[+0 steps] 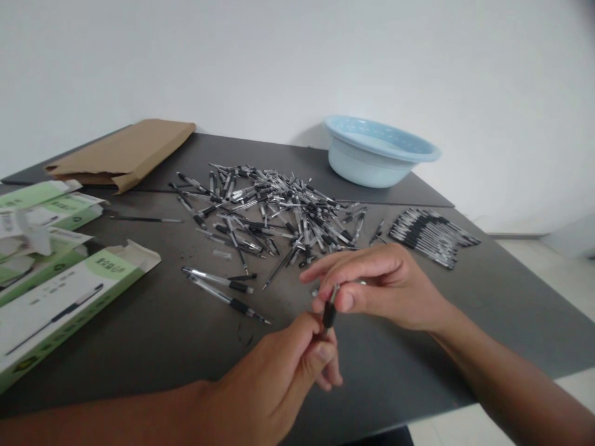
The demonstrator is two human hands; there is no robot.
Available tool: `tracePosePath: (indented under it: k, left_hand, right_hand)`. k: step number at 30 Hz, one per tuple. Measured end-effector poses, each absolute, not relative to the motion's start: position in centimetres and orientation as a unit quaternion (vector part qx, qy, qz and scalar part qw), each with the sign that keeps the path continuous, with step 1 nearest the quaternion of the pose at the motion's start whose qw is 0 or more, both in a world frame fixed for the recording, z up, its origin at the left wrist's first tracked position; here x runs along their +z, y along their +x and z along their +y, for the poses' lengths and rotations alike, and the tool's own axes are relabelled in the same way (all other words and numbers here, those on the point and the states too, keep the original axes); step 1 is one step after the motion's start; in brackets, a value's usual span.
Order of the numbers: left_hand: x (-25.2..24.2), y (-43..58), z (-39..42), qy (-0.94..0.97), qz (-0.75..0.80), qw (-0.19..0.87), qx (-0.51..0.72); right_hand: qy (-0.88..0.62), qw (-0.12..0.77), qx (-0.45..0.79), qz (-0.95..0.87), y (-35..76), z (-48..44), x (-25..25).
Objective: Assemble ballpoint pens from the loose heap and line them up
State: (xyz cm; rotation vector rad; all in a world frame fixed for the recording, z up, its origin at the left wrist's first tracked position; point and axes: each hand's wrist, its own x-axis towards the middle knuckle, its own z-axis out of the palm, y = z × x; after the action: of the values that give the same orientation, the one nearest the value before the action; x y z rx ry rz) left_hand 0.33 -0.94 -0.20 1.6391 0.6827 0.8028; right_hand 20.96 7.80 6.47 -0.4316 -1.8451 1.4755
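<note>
A pen [330, 314] with a black rubber grip stands nearly upright between my two hands, above the table's front part. My left hand [292, 365] is closed round its lower end. Up at the top, my right hand [381, 288] pinches the pen's tip end between thumb and fingers. My fingers hide much of the barrel. To the left of my hands, a clear pen [230, 301] and another pen [218, 279] lie side by side. Behind them spreads a large loose pile of pens and pen parts [279, 210].
At the right, several pens lie in a neat row [432, 235]. A light blue basin [372, 161] stands at the back near the wall. Green and white pen boxes [74, 303] crowd the left side, a brown paper bag [125, 148] behind them. The dark table [502, 310] ends at front right.
</note>
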Motion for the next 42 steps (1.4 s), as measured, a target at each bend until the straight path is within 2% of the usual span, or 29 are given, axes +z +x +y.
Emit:
tracePosePath:
  k: [7,12,20,42]
  left_hand:
    - [-0.8,0.8,-1.1,0.612,0.332,0.619,0.363]
    - [-0.8,0.6,-0.9,0.589,0.376,0.61,0.373]
    - [-1.2,0.6,-0.9,0.59,0.387,0.603,0.372]
    - [-1.0,0.7,-0.9,0.592,0.375,0.604,0.379]
  right_hand:
    - [-0.248,0.361,0.56,-0.703,20.9,8.2,5.9]
    - [-0.286,0.378,0.554,-0.684,20.6,8.3,5.1]
    - [-0.286,0.395,0.56,-0.669,20.2,7.9,4.8]
    - [-0.298,0.369,0.565,-0.676,20.2,7.8,5.3]
